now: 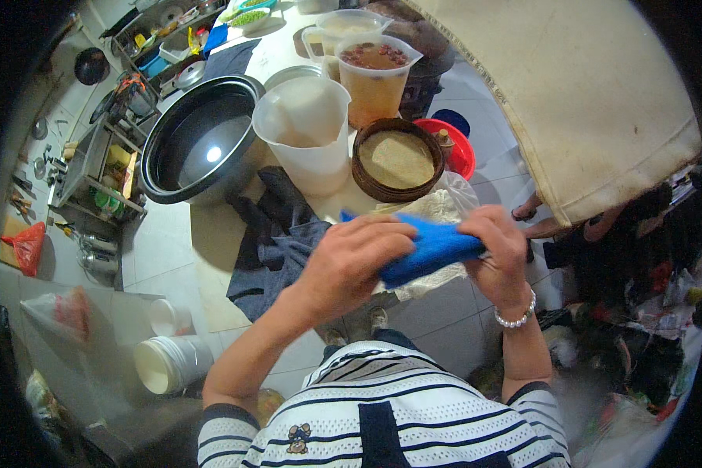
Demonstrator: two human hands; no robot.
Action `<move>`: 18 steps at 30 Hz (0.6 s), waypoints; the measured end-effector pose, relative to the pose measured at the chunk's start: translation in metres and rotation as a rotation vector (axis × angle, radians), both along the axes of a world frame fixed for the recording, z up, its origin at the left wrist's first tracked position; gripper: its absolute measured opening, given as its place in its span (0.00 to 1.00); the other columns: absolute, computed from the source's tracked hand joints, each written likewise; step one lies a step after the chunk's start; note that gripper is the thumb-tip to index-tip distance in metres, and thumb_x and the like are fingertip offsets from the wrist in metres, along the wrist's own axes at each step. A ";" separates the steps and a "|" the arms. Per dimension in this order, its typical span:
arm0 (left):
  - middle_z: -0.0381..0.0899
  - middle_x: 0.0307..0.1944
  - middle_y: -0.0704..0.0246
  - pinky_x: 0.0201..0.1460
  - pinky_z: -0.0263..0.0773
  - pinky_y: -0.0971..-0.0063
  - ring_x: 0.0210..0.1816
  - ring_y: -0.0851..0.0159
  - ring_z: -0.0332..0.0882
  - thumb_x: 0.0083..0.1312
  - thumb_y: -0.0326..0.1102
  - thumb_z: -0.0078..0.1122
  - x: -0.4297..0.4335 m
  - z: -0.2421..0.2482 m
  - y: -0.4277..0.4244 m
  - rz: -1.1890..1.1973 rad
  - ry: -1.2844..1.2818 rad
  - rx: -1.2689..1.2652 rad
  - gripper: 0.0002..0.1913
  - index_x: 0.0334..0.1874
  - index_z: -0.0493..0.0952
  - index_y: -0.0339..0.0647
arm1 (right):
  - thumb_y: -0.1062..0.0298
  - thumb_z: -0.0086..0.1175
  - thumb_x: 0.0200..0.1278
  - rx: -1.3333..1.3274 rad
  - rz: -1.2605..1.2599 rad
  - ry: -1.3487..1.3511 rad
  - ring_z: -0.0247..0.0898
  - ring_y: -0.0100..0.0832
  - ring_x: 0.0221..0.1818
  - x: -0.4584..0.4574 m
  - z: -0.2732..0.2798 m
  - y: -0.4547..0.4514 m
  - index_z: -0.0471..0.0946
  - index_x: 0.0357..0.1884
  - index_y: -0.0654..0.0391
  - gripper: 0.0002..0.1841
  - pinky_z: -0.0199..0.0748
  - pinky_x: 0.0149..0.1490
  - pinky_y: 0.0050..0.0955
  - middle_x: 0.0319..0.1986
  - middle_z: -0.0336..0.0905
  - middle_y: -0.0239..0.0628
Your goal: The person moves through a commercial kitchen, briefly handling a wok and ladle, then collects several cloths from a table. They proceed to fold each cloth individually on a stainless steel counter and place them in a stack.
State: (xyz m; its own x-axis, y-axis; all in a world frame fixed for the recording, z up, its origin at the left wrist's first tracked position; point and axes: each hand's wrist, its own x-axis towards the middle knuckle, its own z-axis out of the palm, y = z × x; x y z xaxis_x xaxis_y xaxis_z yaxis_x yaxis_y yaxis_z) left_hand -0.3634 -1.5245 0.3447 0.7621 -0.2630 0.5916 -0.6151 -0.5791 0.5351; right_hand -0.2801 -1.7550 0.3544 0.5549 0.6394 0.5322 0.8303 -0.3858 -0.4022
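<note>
Both hands hold a folded blue cloth [433, 248] in front of my body, its edges slightly blurred. My left hand [357, 257] grips its left part, and my right hand [497, 251] has its right end. Below the cloth, a cream towel [439, 278] lies at the table's near edge. Dark denim fabric [269, 269] is draped to the left. Beyond stand a translucent plastic pitcher [307, 158], a round bamboo steamer [398, 164] with a pale lining, and a large black-rimmed pot [193, 146]. A second pitcher [374, 93] holds amber liquid with red fruit on top.
A red basin [465, 149] sits right of the steamer. A large cream sheet [596, 88] hangs at upper right, with part of another person [541, 216] below it. White buckets [169, 362] stand on the floor at left. Metal shelving [88, 158] holds kitchenware.
</note>
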 end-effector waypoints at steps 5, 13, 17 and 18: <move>0.72 0.53 0.70 0.54 0.63 0.58 0.58 0.58 0.66 0.45 0.27 0.58 0.001 -0.078 -0.057 0.132 0.012 0.212 0.16 0.38 0.73 0.49 | 0.74 0.58 0.40 -0.024 -0.144 -0.209 0.65 0.43 0.52 0.015 -0.071 -0.031 0.73 0.32 0.55 0.12 0.63 0.54 0.39 0.46 0.70 0.39; 0.55 0.65 0.68 0.58 0.55 0.38 0.69 0.56 0.46 0.50 0.28 0.57 -0.019 -0.145 -0.067 0.150 0.489 0.287 0.17 0.43 0.72 0.51 | 0.60 0.62 0.42 -0.651 -0.197 0.297 0.56 0.41 0.60 0.002 -0.086 -0.036 0.75 0.36 0.50 0.16 0.47 0.59 0.61 0.50 0.68 0.36; 0.55 0.64 0.63 0.58 0.55 0.38 0.69 0.54 0.45 0.50 0.25 0.55 -0.024 -0.134 -0.054 0.215 0.509 0.191 0.15 0.42 0.73 0.48 | 0.56 0.60 0.45 -0.384 -0.061 0.254 0.52 0.42 0.63 0.014 -0.089 0.013 0.74 0.42 0.50 0.20 0.46 0.60 0.59 0.56 0.63 0.38; 0.55 0.65 0.63 0.57 0.56 0.38 0.69 0.53 0.46 0.49 0.24 0.54 -0.026 -0.132 -0.051 0.256 0.500 0.176 0.16 0.42 0.73 0.49 | 0.56 0.60 0.46 -0.360 -0.028 0.198 0.50 0.42 0.64 0.016 -0.101 0.028 0.73 0.44 0.50 0.21 0.45 0.60 0.59 0.58 0.60 0.39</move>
